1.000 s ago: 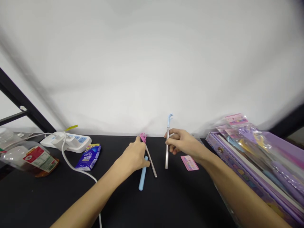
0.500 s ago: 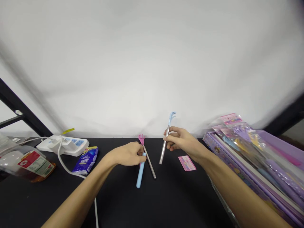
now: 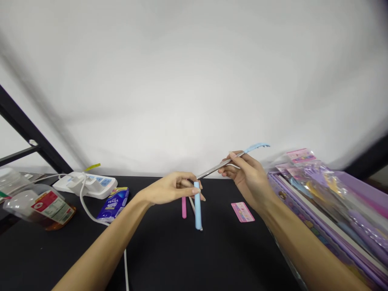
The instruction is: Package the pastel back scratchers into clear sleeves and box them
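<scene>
Blue-clawed rod (image 3: pixel 218 166) and blue handle (image 3: pixel 198 210) being held over tabletop (image 3: pixel 212 262)

The rod is slanting between the 2 hands, its claw pointing up to the right. The right hand (image 3: pixel 250 178) is gripping it near the claw; the left hand (image 3: pixel 169 188) is pinching the blue handle's upper end. Whether the rod's lower end is touching the left hand cannot be told. Beneath the left hand, 1 pink handle (image 3: pixel 184 208) and 1 second rod (image 3: pixel 192 205) are showing, partly hidden. 1 pink card (image 3: pixel 243 212) is lying nearby. A purple box (image 3: pixel 298 216) is occupying the right side; a tissue packet (image 3: pixel 113 204) is lying at left.
</scene>
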The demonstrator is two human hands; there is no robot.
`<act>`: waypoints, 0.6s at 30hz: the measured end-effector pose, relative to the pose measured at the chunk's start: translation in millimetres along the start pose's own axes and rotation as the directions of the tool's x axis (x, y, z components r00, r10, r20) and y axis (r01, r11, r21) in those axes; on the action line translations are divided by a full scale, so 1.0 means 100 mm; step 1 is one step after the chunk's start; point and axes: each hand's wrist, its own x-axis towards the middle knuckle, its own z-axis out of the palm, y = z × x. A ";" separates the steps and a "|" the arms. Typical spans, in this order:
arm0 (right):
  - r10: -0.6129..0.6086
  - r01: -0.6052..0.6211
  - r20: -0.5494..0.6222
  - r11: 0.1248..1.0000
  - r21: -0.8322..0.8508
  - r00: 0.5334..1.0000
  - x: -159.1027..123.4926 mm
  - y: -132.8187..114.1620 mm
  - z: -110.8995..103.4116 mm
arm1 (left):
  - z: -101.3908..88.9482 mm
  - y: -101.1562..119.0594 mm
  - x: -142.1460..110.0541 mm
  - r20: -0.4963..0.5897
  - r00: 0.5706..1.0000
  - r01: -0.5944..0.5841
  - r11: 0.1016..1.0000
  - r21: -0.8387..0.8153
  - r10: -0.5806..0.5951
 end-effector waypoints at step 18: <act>-0.225 0.273 0.288 0.952 -0.137 0.931 0.00 0.10 -0.16 | 0.08 -0.03 0.06 -0.290 0.933 -0.094 0.919 0.382 0.215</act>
